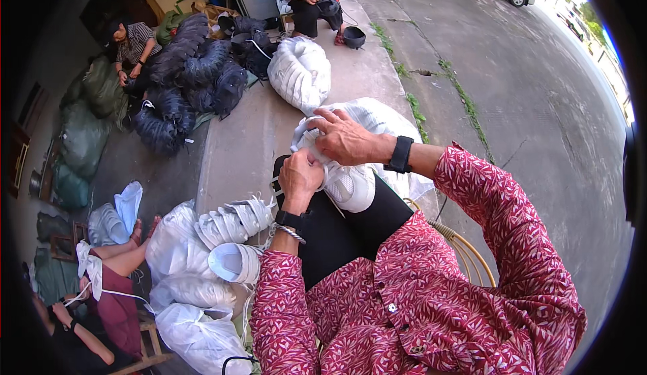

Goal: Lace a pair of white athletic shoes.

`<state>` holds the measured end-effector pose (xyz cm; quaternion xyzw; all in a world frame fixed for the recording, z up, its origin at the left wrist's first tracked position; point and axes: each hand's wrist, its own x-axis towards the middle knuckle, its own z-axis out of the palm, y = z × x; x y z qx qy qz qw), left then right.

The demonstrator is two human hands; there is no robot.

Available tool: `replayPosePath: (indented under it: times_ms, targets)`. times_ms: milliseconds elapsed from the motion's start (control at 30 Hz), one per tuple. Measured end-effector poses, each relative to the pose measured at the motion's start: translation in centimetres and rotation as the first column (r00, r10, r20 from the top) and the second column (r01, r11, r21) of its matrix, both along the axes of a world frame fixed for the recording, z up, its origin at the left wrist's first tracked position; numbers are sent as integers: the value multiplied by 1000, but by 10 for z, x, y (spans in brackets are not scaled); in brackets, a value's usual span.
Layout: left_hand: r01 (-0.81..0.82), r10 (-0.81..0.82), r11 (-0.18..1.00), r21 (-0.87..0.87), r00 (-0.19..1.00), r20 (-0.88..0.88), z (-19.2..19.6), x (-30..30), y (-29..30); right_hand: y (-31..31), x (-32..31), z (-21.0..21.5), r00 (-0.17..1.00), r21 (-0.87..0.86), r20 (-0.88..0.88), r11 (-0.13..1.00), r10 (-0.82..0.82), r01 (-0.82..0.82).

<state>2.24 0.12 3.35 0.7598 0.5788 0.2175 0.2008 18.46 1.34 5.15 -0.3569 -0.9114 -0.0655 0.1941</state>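
Note:
A white shoe upper (355,190) with a perforated toe rests on my black-trousered lap, its toe toward me. My left hand (301,178) is closed on the upper's left side, fingers pinched by its opening; a thin white lace hangs below. With bent fingers, my right hand (350,139) grips the far part of the same upper around the collar. What the fingertips pinch is partly hidden. Beside my left forearm lie a stack of nested white uppers (234,224) and a single white upper (236,262).
White bundles (300,72) stand ahead, and white plastic bags (202,338) lie at lower left. Black shoe bundles (165,119) are heaped beyond. Three other people sit nearby, one with a black upper in hand. A black bowl (354,37) stands on the ledge; a cane chair (465,243) curves behind my right side.

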Motion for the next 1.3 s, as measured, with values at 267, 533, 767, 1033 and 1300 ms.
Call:
replayPosePath:
  times_ms: [267, 533, 767, 1033, 1300]
  targets:
    - [-63, 64, 998, 16, 998, -13, -8, 2, 1, -5, 0, 2, 987, -95, 58, 983, -149, 154]
    - [-55, 55, 998, 21, 998, -8, -13, 0, 2, -9, -5, -28, 954, -138, -241, 980, -175, 145]
    - [-44, 44, 999, -7, 999, 26, -16, -3, 1, -1, 6, -9, 996, -169, -76, 985, -49, 35]
    - [-22, 21, 999, 28, 999, 32, -18, -5, 3, -13, -20, -20, 962, -139, -30, 954, -271, 264]
    - [-50, 44, 997, 56, 994, 95, -20, -4, 1, -8, -8, -16, 975, -150, 9, 964, -222, 221]
